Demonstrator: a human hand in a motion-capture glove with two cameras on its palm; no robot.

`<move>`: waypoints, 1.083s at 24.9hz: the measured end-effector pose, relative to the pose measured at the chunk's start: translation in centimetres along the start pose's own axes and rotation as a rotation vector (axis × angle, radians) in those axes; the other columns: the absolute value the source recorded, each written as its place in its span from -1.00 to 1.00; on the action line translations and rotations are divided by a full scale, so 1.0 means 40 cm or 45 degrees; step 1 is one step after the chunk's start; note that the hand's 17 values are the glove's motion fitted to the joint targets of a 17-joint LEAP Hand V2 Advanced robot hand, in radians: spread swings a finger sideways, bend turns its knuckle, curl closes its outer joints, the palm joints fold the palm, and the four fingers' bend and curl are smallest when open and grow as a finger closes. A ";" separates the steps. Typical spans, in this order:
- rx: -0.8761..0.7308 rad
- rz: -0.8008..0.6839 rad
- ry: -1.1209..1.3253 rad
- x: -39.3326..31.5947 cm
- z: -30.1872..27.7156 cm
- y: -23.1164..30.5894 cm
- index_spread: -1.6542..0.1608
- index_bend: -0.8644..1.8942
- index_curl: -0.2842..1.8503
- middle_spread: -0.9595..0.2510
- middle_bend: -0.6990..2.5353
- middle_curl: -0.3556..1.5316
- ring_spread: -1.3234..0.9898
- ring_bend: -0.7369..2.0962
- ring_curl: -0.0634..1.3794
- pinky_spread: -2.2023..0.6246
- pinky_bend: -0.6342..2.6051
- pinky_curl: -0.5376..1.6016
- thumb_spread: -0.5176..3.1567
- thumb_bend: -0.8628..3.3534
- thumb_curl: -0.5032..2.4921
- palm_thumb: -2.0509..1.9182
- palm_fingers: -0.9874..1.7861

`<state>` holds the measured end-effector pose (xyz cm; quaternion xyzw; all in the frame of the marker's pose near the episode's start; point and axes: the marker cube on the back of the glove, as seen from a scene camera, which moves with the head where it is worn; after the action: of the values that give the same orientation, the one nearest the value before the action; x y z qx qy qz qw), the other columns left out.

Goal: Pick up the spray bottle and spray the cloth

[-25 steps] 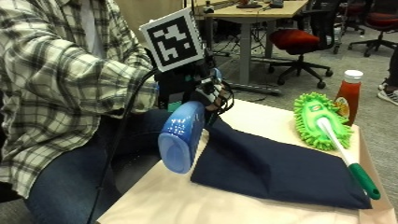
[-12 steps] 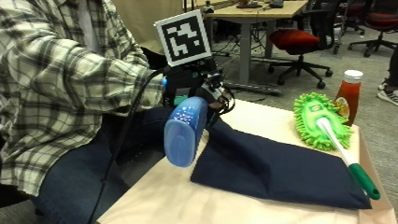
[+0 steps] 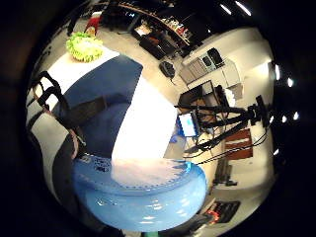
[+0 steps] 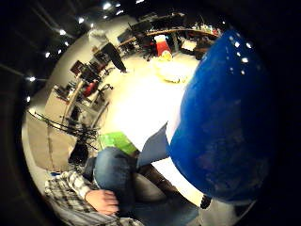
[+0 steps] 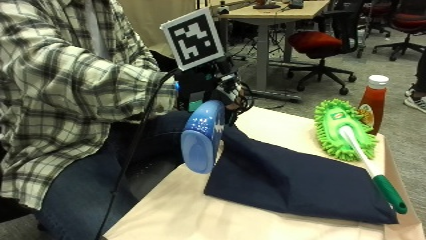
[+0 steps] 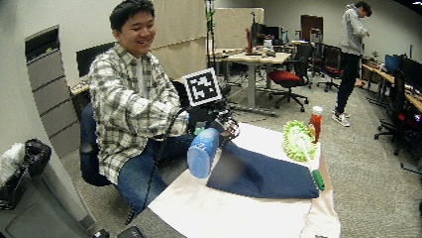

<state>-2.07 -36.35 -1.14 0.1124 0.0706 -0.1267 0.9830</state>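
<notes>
In the outside view, going from left to right, the person sat at the left in a plaid shirt. The gloved right hand (image 5: 212, 87) was raised above the near edge of the tabletop (image 5: 279, 122), with its fingers curled round the neck of the spray bottle (image 5: 202, 136). The blue bottle was lifted clear of the tabletop and tilted, so that its base pointed down and towards the camera. Just to its right lay the dark blue cloth (image 5: 293, 180), spread on the tabletop with one corner standing a little up near the bottle. Further right rested a green duster (image 5: 341, 129) with a long handle, and behind it stood a red sauce bottle (image 5: 373, 102).

I judge that the picking up was done and the spraying was the step in hand. The nozzle was hidden behind the hand, so I cannot tell where it pointed. The next move probably calls for turning the nozzle to the cloth and pressing the trigger.

The little finger side palm view showed the bottle's round base close to the palm, with the cloth and the tabletop beyond it. The thumb side palm view showed the person's bare other hand (image 4: 104, 201) resting on the lap, which the outside view did not show.
</notes>
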 end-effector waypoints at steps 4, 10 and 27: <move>0.148 0.137 -0.200 0.036 -0.057 -0.006 0.56 -0.12 -0.19 0.39 -0.18 -0.09 -0.02 -0.07 -0.28 0.45 -0.37 -0.10 -0.67 -0.60 -0.13 0.57 0.69; 0.298 0.327 -0.569 0.088 -0.102 0.009 0.56 -0.12 -0.19 0.39 -0.18 -0.09 -0.02 -0.07 -0.28 0.45 -0.37 -0.10 -0.67 -0.61 -0.13 0.57 0.69; 0.613 0.443 -1.585 0.035 -0.154 -0.026 0.56 -0.12 -0.19 0.40 -0.18 -0.09 -0.02 -0.07 -0.28 0.45 -0.37 -0.09 -0.68 -0.61 -0.13 0.57 0.69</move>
<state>-1.70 -36.18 -7.54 0.2436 -0.5562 -0.0202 0.7943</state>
